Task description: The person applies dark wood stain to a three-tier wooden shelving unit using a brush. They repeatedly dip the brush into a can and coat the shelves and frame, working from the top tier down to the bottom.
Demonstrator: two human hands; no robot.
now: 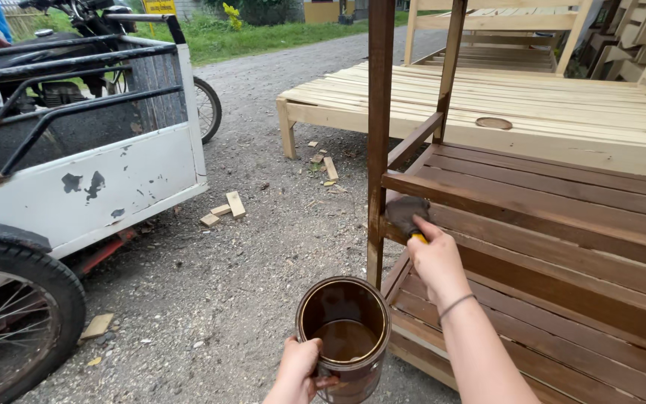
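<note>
1. Far up at the top edge, a yellow sign (159,6) is standing by the grass, rectangular, too small to read.
2. My left hand (298,372) is gripping the tin (344,334) by its rim, fingers curled shut around it; it is a round, unlabelled can, stained brown, with dark liquid sitting low inside.
3. My right hand (437,262) is closing tight on a brush (405,214) with a yellow handle, its dark bristles pressing against the front slat of the rack (547,247).
4. That rack is looking dark brown and glossy, slatted in tiers, with a tall post (380,112) rising just beside the brush.
5. Behind it, pale bare-wood bed frames (532,105) are lying across the gravel, a round lid (493,123) resting on one.
6. Off to my left, a white sidecar (91,179) with chipped paint and black bars is standing, its wheel (9,314) near me.
7. Small offcuts (227,206) are lying scattered on the gravel between the sidecar and the frames.
</note>
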